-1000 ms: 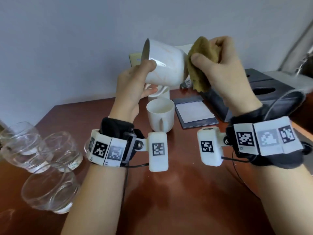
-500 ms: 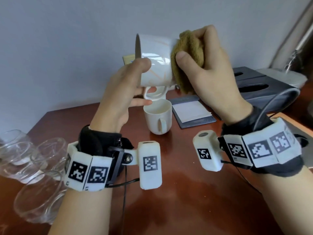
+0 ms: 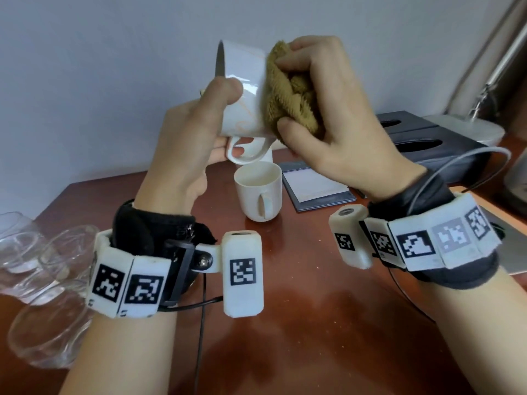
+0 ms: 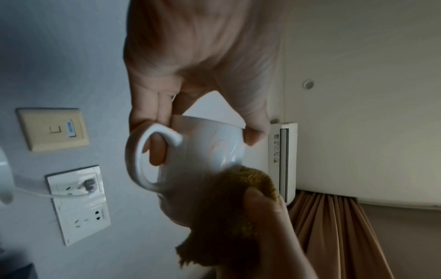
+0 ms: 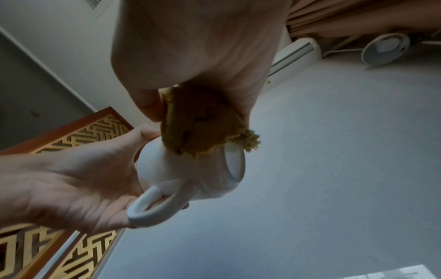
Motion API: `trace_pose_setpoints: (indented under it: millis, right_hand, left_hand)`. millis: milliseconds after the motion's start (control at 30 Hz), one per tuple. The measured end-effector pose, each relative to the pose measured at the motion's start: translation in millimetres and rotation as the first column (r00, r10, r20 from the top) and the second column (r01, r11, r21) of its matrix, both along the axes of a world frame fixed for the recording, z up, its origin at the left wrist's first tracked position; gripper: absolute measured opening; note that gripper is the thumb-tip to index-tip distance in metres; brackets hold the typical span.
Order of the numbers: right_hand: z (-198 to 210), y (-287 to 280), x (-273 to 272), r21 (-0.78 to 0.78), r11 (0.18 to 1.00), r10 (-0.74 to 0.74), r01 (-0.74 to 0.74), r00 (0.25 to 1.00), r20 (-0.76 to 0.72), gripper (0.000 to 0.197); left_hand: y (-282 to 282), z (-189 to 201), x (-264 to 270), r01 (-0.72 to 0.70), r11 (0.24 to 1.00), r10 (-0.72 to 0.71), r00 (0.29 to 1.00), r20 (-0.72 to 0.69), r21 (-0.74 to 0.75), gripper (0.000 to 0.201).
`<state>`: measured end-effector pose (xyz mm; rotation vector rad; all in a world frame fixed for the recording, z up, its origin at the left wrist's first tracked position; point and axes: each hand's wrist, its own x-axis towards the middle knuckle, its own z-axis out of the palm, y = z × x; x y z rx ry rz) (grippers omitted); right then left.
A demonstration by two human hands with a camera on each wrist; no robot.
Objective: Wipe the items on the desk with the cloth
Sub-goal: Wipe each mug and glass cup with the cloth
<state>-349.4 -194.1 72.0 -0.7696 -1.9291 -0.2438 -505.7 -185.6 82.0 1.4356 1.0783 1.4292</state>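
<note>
My left hand [image 3: 199, 124] grips a white mug [image 3: 245, 89] held on its side in the air, rim to the left, handle pointing down. One finger sits behind the handle [image 4: 143, 156]. My right hand [image 3: 322, 109] clutches a bunched mustard-yellow cloth [image 3: 288, 95] and presses it against the mug's base end. The left wrist view shows the cloth [image 4: 229, 213] over the mug [image 4: 203, 145]; from the right wrist the cloth [image 5: 198, 128] covers the mug's [image 5: 167, 169] far end. A second white mug [image 3: 258, 191] stands upright on the brown desk [image 3: 328, 323] below.
Several clear glasses [image 3: 48, 280] sit at the desk's left edge. A dark notepad holder with white paper [image 3: 313, 183] lies right of the standing mug, and a black tissue box [image 3: 422, 141] is behind it. A lamp base [image 3: 467, 126] stands at the far right.
The mug and both hands have shifted slightly left and up in view. The right hand has worked the cloth round the mug's base, bunching it tighter in the palm.
</note>
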Motion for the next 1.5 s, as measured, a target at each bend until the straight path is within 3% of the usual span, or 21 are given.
trace_pose_setpoints:
  millis: [167, 267, 367, 400, 500, 567, 633, 733, 767, 833, 900, 1000, 1133, 1200, 1267, 1333, 1400, 1500]
  right_hand:
    - [3, 1, 8, -0.015, 1.0, -0.002, 0.001, 1.0, -0.023, 0.036]
    - [2, 4, 12, -0.052, 0.999, -0.005, -0.004, 0.985, -0.17, 0.027]
    - [2, 10, 13, -0.201, 0.979, -0.052, -0.034, 0.912, -0.407, 0.002]
    - [2, 11, 12, -0.254, 0.967, -0.097, -0.018, 0.895, -0.435, 0.008]
    - [-5, 14, 9, -0.296, 0.955, -0.107, -0.015, 0.915, -0.39, 0.001]
    - [-6, 11, 6, -0.236, 0.972, -0.086, 0.016, 0.952, -0.292, 0.021]
    - [-6, 12, 7, -0.22, 0.975, -0.061, 0.003, 0.965, -0.256, 0.026]
    - [-7, 19, 11, -0.303, 0.952, -0.069, -0.052, 0.925, -0.374, 0.004]
    - [-9, 23, 13, -0.33, 0.943, -0.096, -0.051, 0.905, -0.415, 0.015]
    - [-13, 26, 11, -0.353, 0.935, -0.114, -0.036, 0.912, -0.395, 0.019]
    - [-15, 25, 7, -0.342, 0.939, -0.1, -0.022, 0.937, -0.335, 0.006]
    - [-14, 22, 4, -0.304, 0.951, -0.038, -0.054, 0.956, -0.29, 0.029]
    - [-19, 31, 13, -0.407, 0.898, -0.03, -0.168, 0.899, -0.437, 0.007]
    - [-22, 30, 11, -0.42, 0.893, -0.026, -0.161, 0.913, -0.407, 0.008]
    - [-23, 25, 7, -0.374, 0.919, -0.003, -0.121, 0.949, -0.314, 0.026]
    - [-20, 24, 7, -0.321, 0.941, 0.015, -0.106, 0.961, -0.276, 0.029]
    - [-18, 31, 12, -0.366, 0.927, -0.07, -0.089, 0.915, -0.398, 0.009]
    - [-18, 41, 28, -0.515, 0.854, -0.234, -0.07, 0.833, -0.501, 0.019]
  left_hand:
    - [-3, -2, 6, 0.034, 0.999, -0.034, 0.999, -0.003, -0.023, 0.032]
    - [-4, -1, 7, 0.033, 0.999, -0.033, 0.998, -0.049, 0.0, 0.032]
    - [-5, -3, 10, 0.007, 1.0, -0.005, 0.995, -0.098, 0.017, 0.038]
    - [-6, -4, 13, -0.005, 1.0, 0.008, 0.994, -0.105, 0.025, 0.043]
    - [-8, -7, 21, -0.034, 0.999, 0.037, 0.995, -0.093, 0.029, 0.065]
    - [-7, -8, 21, -0.052, 0.998, 0.054, 0.995, -0.081, 0.03, 0.068]
    - [-5, -8, 19, -0.068, 0.997, 0.071, 0.992, -0.1, 0.033, 0.058]
    - [-3, -8, 17, -0.083, 0.995, 0.09, 0.986, -0.14, 0.054, 0.039]
    - [-3, -9, 17, -0.086, 0.994, 0.095, 0.984, -0.15, 0.063, 0.035]
    - [-2, -10, 17, -0.091, 0.993, 0.102, 0.981, -0.168, 0.07, 0.039]
    - [-1, -11, 17, -0.094, 0.994, 0.102, 0.979, -0.176, 0.051, 0.05]
    - [-1, -10, 14, -0.096, 0.995, 0.1, 0.977, -0.189, 0.029, 0.05]
    - [2, -11, 12, -0.108, 0.993, 0.117, 0.968, -0.22, 0.054, 0.051]
    - [6, -14, 12, -0.115, 0.992, 0.123, 0.966, -0.228, 0.051, 0.047]
    - [10, -17, 11, -0.107, 0.994, 0.106, 0.972, -0.211, 0.006, 0.034]
    - [12, -18, 10, -0.087, 0.996, 0.081, 0.975, -0.209, -0.017, 0.027]
    - [10, -17, 9, -0.051, 0.999, 0.049, 0.968, -0.246, 0.0, 0.029]
    - [5, -16, 15, 0.017, 1.0, -0.014, 0.959, -0.283, 0.01, 0.036]
